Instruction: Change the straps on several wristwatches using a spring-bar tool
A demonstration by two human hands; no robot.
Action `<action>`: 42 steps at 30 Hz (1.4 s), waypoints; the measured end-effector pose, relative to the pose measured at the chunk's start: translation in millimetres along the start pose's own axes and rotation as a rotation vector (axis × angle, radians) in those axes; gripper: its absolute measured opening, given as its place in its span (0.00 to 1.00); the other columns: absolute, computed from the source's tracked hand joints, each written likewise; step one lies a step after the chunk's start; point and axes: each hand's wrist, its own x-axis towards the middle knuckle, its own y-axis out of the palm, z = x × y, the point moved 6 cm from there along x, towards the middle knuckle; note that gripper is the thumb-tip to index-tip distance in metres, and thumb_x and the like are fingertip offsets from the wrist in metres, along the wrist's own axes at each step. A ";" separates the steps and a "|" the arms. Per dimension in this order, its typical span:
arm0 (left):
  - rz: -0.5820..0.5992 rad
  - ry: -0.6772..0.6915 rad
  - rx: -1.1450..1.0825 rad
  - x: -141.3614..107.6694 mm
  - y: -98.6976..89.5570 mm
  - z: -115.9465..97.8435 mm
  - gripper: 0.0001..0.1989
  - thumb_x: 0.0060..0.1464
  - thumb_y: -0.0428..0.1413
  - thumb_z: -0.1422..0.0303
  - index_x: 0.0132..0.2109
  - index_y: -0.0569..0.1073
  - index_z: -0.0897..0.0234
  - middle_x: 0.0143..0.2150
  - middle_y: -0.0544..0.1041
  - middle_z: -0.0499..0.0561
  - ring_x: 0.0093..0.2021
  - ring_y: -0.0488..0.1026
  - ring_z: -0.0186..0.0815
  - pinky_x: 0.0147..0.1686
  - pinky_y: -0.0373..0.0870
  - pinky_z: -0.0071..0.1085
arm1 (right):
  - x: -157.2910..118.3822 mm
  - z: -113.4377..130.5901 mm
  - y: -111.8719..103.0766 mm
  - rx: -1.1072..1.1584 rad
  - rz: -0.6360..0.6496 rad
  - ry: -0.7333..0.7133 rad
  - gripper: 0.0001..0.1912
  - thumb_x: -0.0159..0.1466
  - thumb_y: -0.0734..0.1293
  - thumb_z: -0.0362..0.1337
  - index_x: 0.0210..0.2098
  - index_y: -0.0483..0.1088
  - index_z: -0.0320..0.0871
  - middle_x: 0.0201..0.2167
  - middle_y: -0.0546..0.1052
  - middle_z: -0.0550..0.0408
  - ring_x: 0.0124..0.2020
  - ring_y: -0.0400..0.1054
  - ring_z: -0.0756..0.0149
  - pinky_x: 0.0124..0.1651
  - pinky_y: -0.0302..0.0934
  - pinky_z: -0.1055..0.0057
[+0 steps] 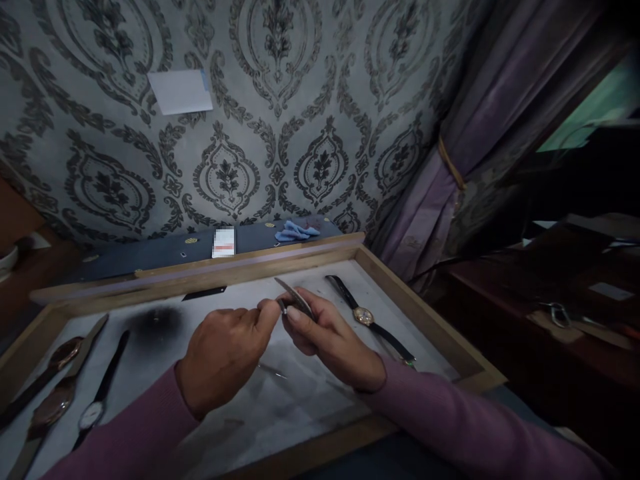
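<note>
In the head view, the person's two hands met above a wood-framed tray (425, 317) with a pale base. The right hand (325, 333) had its thumb and fingers clamped on a dark, curved strap (299, 300), which was held up off the base near the tray's middle, one end pointing toward the far rail. The left hand (225, 350) had its fingers curled together, the tips at the strap's near end beside a small shiny bit; whether they were clamped on the strap or on something else could not be told. Below the hands a thin metal tool (273, 371) lay on the base, partly covered by the left hand. A gold-cased watch (363, 316) with a black band lay right of the right hand, and a white-dialled watch (91, 415) lay left near two brown-faced watches (53, 403). Behind the tray were a blue cloth (297, 231) and a small white box (223, 243).
</note>
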 end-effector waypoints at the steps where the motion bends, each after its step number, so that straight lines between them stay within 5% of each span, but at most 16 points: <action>1: 0.003 0.006 0.006 -0.1 1.3 -0.6 0.10 0.57 0.41 0.81 0.35 0.61 0.62 0.18 0.69 0.43 0.16 0.70 0.36 0.16 0.59 0.30 | -0.4 0.6 -0.4 -0.014 -0.001 0.001 0.16 0.64 0.65 0.48 0.39 0.63 0.41 0.20 0.54 0.66 0.19 0.44 0.77 0.20 0.41 0.77; 12: -0.026 0.061 -0.031 -2.0 7.4 -0.7 0.11 0.61 0.39 0.81 0.38 0.62 0.65 0.18 0.68 0.42 0.16 0.69 0.35 0.16 0.59 0.32 | -3.4 10.4 -1.5 -0.186 0.049 -0.008 0.15 0.66 0.63 0.48 0.37 0.61 0.42 0.22 0.54 0.65 0.20 0.45 0.76 0.23 0.44 0.76; 20: -0.024 0.068 -0.069 -2.9 9.2 2.3 0.11 0.61 0.39 0.81 0.39 0.62 0.64 0.19 0.70 0.42 0.17 0.71 0.35 0.16 0.60 0.30 | -6.0 19.4 1.7 -0.374 0.034 -0.092 0.16 0.66 0.62 0.50 0.38 0.62 0.42 0.30 0.63 0.58 0.32 0.57 0.69 0.36 0.54 0.72; 27: -0.095 0.032 -0.009 -0.1 2.1 3.0 0.11 0.60 0.40 0.81 0.37 0.62 0.63 0.19 0.70 0.44 0.17 0.70 0.34 0.17 0.61 0.30 | -5.1 16.0 3.3 -0.281 0.004 -0.054 0.17 0.66 0.62 0.50 0.40 0.63 0.42 0.25 0.58 0.62 0.26 0.51 0.72 0.29 0.50 0.74; 34: 0.018 -0.015 -0.010 -1.8 9.7 -0.7 0.13 0.55 0.40 0.84 0.40 0.63 0.66 0.20 0.72 0.45 0.18 0.72 0.36 0.16 0.61 0.30 | -4.9 9.9 0.4 -0.317 -0.032 -0.027 0.17 0.65 0.63 0.51 0.37 0.63 0.42 0.25 0.57 0.61 0.26 0.49 0.72 0.26 0.47 0.74; 42: -0.038 -0.108 -0.139 0.1 -0.2 11.6 0.08 0.62 0.43 0.76 0.36 0.63 0.63 0.19 0.71 0.43 0.17 0.71 0.37 0.17 0.56 0.31 | -1.4 11.1 0.3 -0.188 -0.007 -0.024 0.16 0.65 0.64 0.50 0.38 0.63 0.42 0.22 0.55 0.65 0.21 0.45 0.75 0.22 0.43 0.76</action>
